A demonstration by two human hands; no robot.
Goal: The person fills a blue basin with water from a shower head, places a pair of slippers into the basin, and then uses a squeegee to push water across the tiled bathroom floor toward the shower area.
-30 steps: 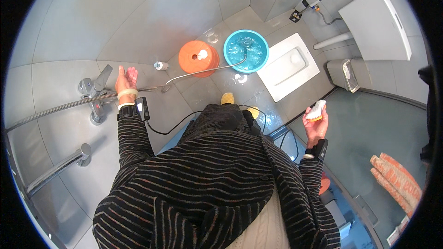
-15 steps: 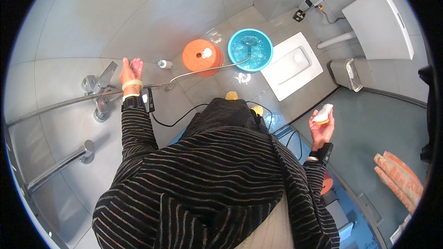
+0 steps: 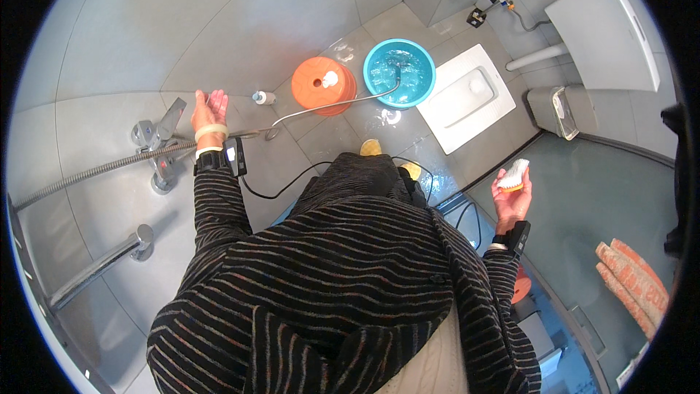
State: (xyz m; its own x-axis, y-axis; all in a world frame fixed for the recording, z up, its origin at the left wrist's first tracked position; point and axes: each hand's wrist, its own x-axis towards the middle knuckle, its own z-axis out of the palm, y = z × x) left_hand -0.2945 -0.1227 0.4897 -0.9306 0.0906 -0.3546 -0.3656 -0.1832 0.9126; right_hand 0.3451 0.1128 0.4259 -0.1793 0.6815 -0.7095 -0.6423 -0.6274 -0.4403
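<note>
My left hand [image 3: 210, 111] is open beside the wall-mounted chrome faucet [image 3: 162, 135], palm up, with nothing in it. On the right, my right hand [image 3: 512, 204] grips a scrub brush [image 3: 514, 176] with white bristles and a yellow-orange edge, bristles facing up. A metal shower hose [image 3: 313, 109] runs from the faucet past my left wrist. Its far end dips into a turquoise basin [image 3: 368, 66] of water on the floor. Left of the basin stands an orange stool [image 3: 305, 86] with a small white lump [image 3: 330, 79] on top.
A white squat toilet [image 3: 445, 117] lies right of the basin, below a white cistern [image 3: 601, 33]. Near it are a waste bin [image 3: 552, 113] and a glass panel [image 3: 576, 190] with an orange-and-white towel [image 3: 633, 281]. A small bottle [image 3: 264, 98] stands by the wall; a chrome bar [image 3: 102, 266] is at left.
The view has shifted slightly, so the basin, stool and toilet sit a little further right and higher. Both hands keep nearly the same pose, with the brush still in the right.
</note>
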